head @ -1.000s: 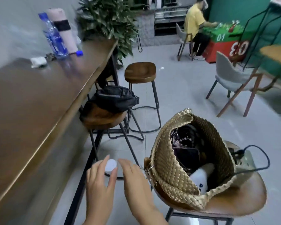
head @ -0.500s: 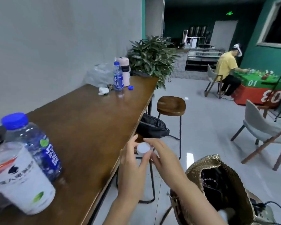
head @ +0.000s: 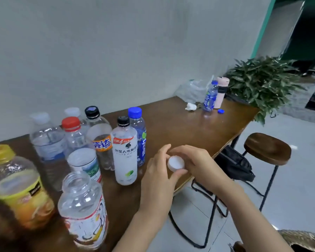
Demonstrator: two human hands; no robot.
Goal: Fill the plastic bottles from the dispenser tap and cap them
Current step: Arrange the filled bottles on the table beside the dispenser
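White cap (head: pixel 176 163) held over the table (head: pixel 180 128) edge — ready for capping.
Left hand (head: pixel 158 171) and right hand (head: pixel 198 164) both pinch it with curled fingers; the uncapped bottle (head: pixel 82 211) stands nearby — evidently its target.

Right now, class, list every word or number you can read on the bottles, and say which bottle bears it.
"芬达": orange-labelled bottle.
"外星人电解": white bottle; its red strip shows "4", the rest is blurred.
Too blurred to read: blue-capped bottle, yellow-lidded bottle, uncapped front bottle, far bottle by the plant.
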